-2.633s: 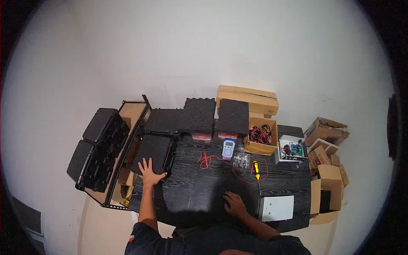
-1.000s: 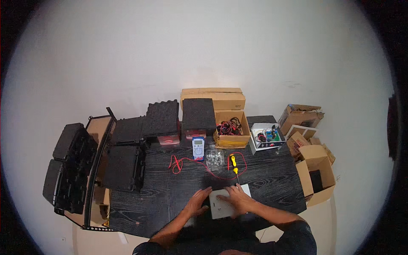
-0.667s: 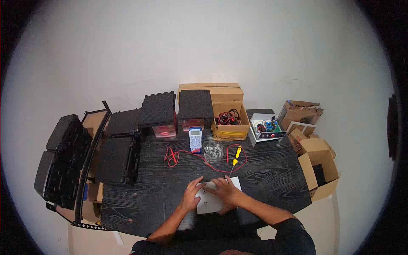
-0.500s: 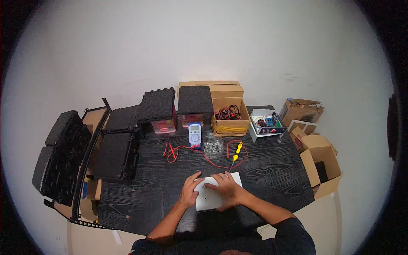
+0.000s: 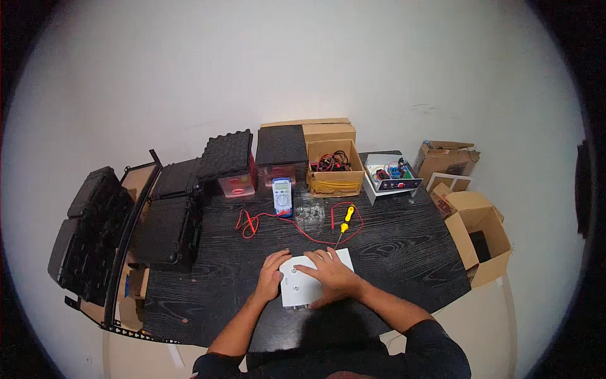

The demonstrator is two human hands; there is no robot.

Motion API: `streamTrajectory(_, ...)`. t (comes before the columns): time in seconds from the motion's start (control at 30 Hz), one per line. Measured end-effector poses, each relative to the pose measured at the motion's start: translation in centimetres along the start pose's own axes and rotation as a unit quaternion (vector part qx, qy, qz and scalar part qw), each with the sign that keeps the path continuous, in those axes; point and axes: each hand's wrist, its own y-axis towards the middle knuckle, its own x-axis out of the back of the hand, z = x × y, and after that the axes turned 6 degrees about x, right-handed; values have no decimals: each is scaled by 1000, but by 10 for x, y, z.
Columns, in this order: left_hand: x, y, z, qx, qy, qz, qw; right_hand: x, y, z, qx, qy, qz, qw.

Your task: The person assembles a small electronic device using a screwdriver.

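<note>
A white box (image 5: pixel 304 295) with two small round fittings on its upper face lies at the front of the black table. Small metal parts show along its near edge. My left hand (image 5: pixel 270 276) grips the left side, fingers bent at the far left corner. Over the right part lies my right hand (image 5: pixel 333 276), its fingertips curled at the far edge and its thumb reaching to the upper round fitting. A yellow-handled screwdriver (image 5: pixel 346 219) rests just beyond the box, its shaft pointing toward it.
A multimeter (image 5: pixel 283 198) with red test leads (image 5: pixel 251 225) stands beyond, beside a clear tray of small parts (image 5: pixel 310 215). Behind are foam-topped bins (image 5: pixel 237 185) and a carton of cables (image 5: pixel 334 184). An opened white device (image 5: pixel 392 179) sits at right, black cases (image 5: pixel 165 232) at left.
The view has shifted slightly, so the table's contents appear further left and up. Both hands stay on the white box; the right thumb now sits lower, at the upper fitting.
</note>
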Motion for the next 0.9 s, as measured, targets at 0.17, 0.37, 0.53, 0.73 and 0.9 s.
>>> streamTrajectory(0.17,4,-5,2,-22,23,1,999,-17,1,-80,-84,163,-176,967)
streamTrajectory(0.37,11,35,-95,24,235,223,946,-47,-29,-141,-292,56,-211,931)
streamTrajectory(0.53,-39,41,-121,-34,355,231,905,-43,-23,-131,-288,-60,-207,933)
streamTrajectory(0.73,-50,54,-129,-23,367,285,885,-56,-30,-141,-344,-85,-248,902)
streamTrajectory(0.9,-26,65,-144,-29,303,271,913,-57,-31,-145,-367,-70,-268,888)
